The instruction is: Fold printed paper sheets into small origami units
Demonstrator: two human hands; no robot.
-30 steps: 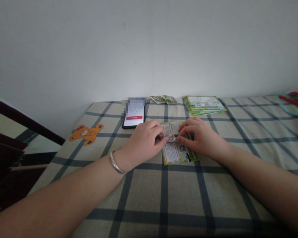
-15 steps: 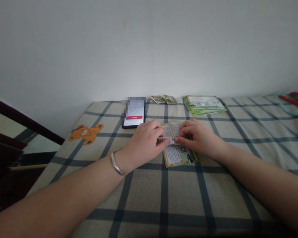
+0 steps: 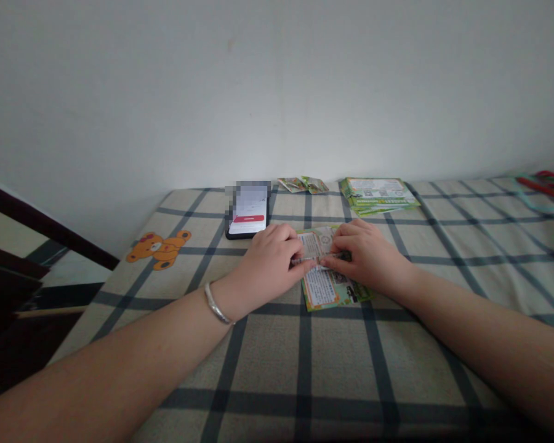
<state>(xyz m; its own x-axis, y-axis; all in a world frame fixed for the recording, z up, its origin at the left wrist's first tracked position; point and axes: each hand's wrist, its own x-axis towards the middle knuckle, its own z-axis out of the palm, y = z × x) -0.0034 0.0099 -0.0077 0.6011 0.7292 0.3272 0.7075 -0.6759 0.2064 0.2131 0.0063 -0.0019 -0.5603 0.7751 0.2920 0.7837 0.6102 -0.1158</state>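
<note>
A green and white printed leaflet [image 3: 325,288] lies flat on the checked cloth in the middle. My left hand [image 3: 270,261] and my right hand [image 3: 367,255] meet over its upper half. Both pinch a small folded strip of paper [image 3: 317,260] between fingertips, right on top of the leaflet. A silver bangle [image 3: 215,304] circles my left wrist. The far part of the leaflet is hidden under my fingers.
A black phone [image 3: 249,209] with a lit screen lies just beyond my left hand. Two small folded leaflets [image 3: 303,184] and a stack of green leaflets [image 3: 378,194] sit by the wall. Red and green items [image 3: 550,184] lie far right. The cloth's left edge [image 3: 120,277] drops off.
My fingertips have shifted slightly along the folded strip, pressing it lower onto the leaflet. Arms and everything else stay where they were.
</note>
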